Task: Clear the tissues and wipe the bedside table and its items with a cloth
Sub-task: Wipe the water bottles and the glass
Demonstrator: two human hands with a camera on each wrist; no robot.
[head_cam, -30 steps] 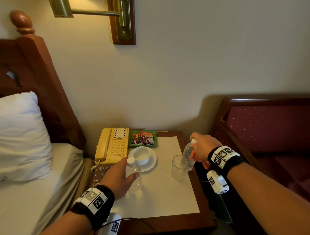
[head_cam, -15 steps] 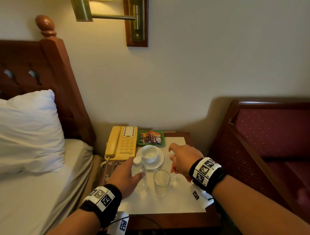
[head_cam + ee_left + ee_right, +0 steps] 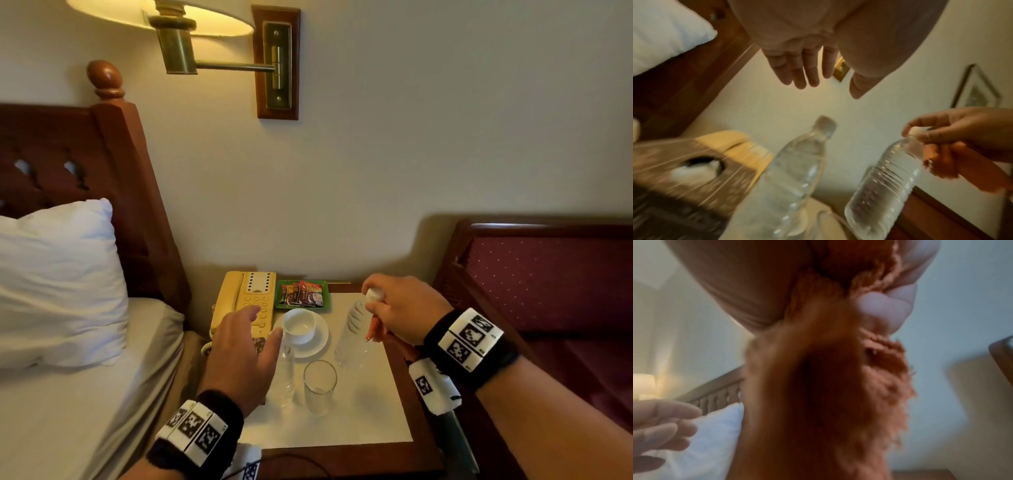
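Note:
My left hand [image 3: 265,323] hovers open, fingers spread, just above the left water bottle [image 3: 285,375], which stands on the white mat [image 3: 370,421]. In the left wrist view that hand's fingers [image 3: 807,69] are straight and hold nothing. My right hand [image 3: 375,299] pinches the white cap of a second, tilted water bottle [image 3: 354,329] over the mat's right side. Its lower fingers also clutch an orange cloth [image 3: 828,386]. A patterned tissue box [image 3: 694,170] sits at the table's left, mostly hidden under my left hand in the head view.
An empty glass [image 3: 320,387] stands between the bottles. A white cup on a saucer [image 3: 300,325], a yellow phone [image 3: 245,298] and a green sachet tray [image 3: 303,294] fill the back. Bed and pillow [image 3: 58,281] lie left, a red chair [image 3: 548,281] right.
My left hand has let go of the left bottle and lifted off it with fingers spread. My right hand has carried its bottle by the cap across the table's right side.

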